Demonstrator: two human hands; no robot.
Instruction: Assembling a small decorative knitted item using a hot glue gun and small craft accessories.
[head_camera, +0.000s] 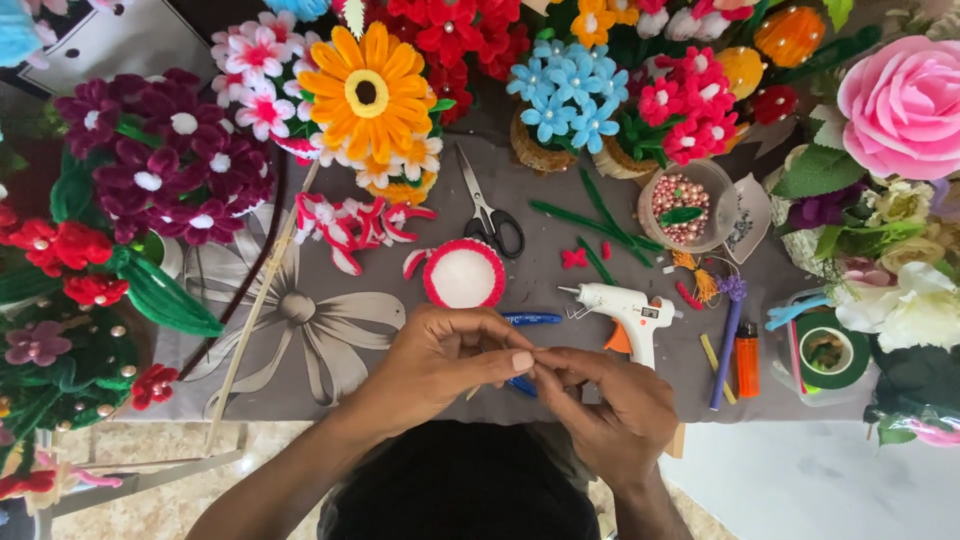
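Both hands meet at the near middle of the grey cloth-covered table (560, 190), fingertips pinched together on something too small to make out. The left hand (440, 355) comes in from the near left, thumb and forefinger pressed shut toward the right hand (610, 405), whose fingers curl up from the near right to touch them; what they clamp I cannot tell. Just beneath the hands lie blue-handled pliers (530, 320), partly hidden. Just beyond the left hand sits a round white foam disc rimmed in red (463, 275). To the right of the hands a white glue gun (625, 312) rests on its stand, with an orange lighter (747, 365) and a purple stem (728, 345) farther right. Far of the disc lie scissors (490, 215) and loose green pipe cleaners (600, 225). A clear round tub (722, 195) holds pink and pearl beads with a green leaf on top. At the right edge a clear box (790, 310) holds a roll of green tape (830, 350). Pots of pipe-cleaner flowers (370, 95) ring the far and side edges.
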